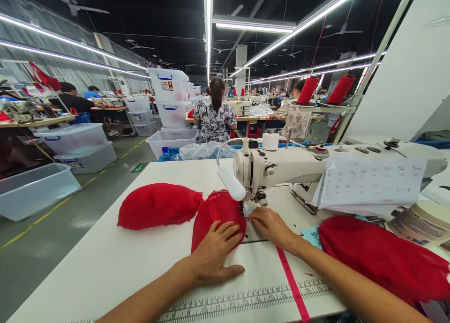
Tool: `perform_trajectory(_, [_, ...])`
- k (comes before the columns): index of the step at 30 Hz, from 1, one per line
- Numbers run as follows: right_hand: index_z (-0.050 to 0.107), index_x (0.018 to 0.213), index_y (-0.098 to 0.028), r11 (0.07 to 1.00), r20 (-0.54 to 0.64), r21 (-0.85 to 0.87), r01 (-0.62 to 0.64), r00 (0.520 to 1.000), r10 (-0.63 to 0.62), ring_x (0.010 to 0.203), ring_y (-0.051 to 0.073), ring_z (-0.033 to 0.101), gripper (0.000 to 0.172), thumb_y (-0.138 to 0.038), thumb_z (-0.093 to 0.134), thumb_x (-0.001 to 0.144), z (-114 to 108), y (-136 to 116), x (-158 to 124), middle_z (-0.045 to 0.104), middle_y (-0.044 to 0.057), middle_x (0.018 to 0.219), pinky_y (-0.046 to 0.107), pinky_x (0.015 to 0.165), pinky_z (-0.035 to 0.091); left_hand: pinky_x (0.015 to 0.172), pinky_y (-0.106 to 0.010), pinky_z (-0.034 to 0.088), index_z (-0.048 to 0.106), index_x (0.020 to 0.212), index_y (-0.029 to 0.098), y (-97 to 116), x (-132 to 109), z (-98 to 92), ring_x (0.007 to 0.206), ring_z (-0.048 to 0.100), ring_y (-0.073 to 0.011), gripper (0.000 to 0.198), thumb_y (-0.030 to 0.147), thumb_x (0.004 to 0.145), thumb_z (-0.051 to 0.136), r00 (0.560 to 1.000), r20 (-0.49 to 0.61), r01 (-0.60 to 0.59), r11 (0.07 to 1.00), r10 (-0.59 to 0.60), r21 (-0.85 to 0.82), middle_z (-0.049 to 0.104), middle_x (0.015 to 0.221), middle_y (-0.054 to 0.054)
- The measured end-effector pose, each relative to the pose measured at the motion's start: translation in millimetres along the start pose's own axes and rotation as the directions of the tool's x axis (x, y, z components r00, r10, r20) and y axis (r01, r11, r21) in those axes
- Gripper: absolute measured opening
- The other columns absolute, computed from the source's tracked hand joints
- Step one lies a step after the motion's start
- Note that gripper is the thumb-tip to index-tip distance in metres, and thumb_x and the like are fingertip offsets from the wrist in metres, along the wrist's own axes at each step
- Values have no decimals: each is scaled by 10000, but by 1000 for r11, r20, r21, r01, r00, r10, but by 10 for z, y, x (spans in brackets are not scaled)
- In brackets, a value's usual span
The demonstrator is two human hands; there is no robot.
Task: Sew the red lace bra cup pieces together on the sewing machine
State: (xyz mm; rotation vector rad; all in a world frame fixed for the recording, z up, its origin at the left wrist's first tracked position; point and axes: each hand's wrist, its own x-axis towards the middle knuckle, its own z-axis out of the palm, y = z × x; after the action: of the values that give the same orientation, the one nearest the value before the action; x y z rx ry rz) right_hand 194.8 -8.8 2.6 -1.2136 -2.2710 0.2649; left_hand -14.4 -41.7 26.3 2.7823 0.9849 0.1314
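Observation:
A rounded red lace-edged fabric piece [215,209] lies on the white table, with its right edge at the needle area of a sewing machine [258,166]. My left hand [218,248] rests flat on this piece, fingers spread, thumb on the tabletop. Just right of the needle, my right hand [269,223] has its thumb and forefinger pinched together by the presser foot. Whatever sits between those fingertips is too small to make out. A narrow pinkish-red strip [291,281] runs from under my right wrist toward the table's front edge, across a printed ruler [242,306].
Another red fabric piece [158,206] lies to the left; a red heap [379,255] lies right, near a tub [422,222]. Paper [372,182] hangs on the machine. Red thread cones [308,91] stand behind. Beyond are plastic bins [172,140] and a seated co-worker [215,119].

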Motion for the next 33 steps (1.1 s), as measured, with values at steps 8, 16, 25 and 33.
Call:
perform_trajectory(8, [643, 924, -198, 996, -41, 51, 68, 997, -66, 779, 176, 564, 262, -110, 409, 845, 64, 39, -3, 619, 50, 834, 310, 714, 450, 928, -614, 266, 515, 1190, 214, -72, -28, -23, 1160, 400, -361, 559, 457, 694, 602, 999, -38, -4, 1000, 3, -22, 489, 1264, -133])
perform_trajectory(16, [644, 918, -212, 980, -63, -58, 190, 979, -193, 779, 186, 513, 240, -112, 441, 840, 109, 43, -32, 586, 58, 833, 315, 681, 394, 945, -623, 256, 512, 1184, 153, -80, -8, -9, 1159, 412, -359, 536, 412, 720, 582, 997, -49, -68, 998, 67, -8, 514, 1233, -161])
perform_trajectory(25, [627, 914, -205, 945, -59, -204, 256, 960, -273, 754, 180, 471, 234, -81, 456, 814, 108, 8, -52, 555, 53, 822, 300, 660, 350, 943, -573, 301, 513, 1183, 156, -78, 2, -6, 1143, 424, -346, 527, 394, 719, 589, 997, -60, -59, 998, 57, -36, 525, 1220, -139])
perform_trajectory(33, [628, 932, -209, 932, -48, -255, 258, 959, -278, 756, 183, 480, 230, -105, 449, 833, 111, 23, -28, 557, 62, 835, 303, 656, 350, 950, -539, 297, 491, 1205, 168, -68, 4, 22, 1153, 411, -325, 505, 414, 767, 544, 997, -68, -33, 999, 31, -29, 510, 1246, -127])
